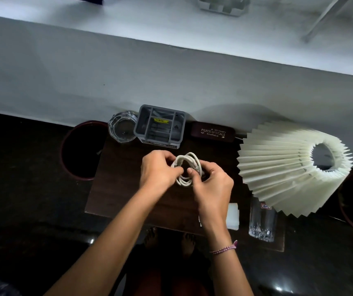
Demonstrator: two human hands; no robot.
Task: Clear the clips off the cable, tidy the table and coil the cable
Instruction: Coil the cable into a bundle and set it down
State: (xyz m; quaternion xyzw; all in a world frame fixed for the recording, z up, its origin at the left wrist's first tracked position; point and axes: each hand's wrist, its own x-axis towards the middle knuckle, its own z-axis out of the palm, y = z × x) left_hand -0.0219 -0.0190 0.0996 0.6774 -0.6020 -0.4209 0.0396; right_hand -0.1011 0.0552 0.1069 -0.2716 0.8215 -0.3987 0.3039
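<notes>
While both hands meet in the middle of the frame, the white cable (184, 182) sits between them, wound into a small coil of several loops and held over the dark wooden bench (115, 189). The left hand (158, 169) grips the left side of the coil with curled fingers. The right hand (211, 184) holds the right side, its thumb lying on the loops and its other fingers curled round them. A pink braided bracelet (224, 249) is on the right wrist.

Along the upper edge of the bench, against the pale wall, three things stand in a row: a glass ashtray (122, 129) on the left, a grey organizer (160, 127) with several compartments touching it, and a dark spectacle case (212, 132) just beside that on the right. A cream pleated lampshade (278, 167) fills the right part of the frame and hangs partly over a drinking glass (262, 223) in the lower right. A white block (233, 215) lies just left of this glass, partly hidden by the right forearm. Left of the bench is a round dark bin (81, 150) with a reddish rim. Bare feet (171, 240) show on the floor below the bench edge.
</notes>
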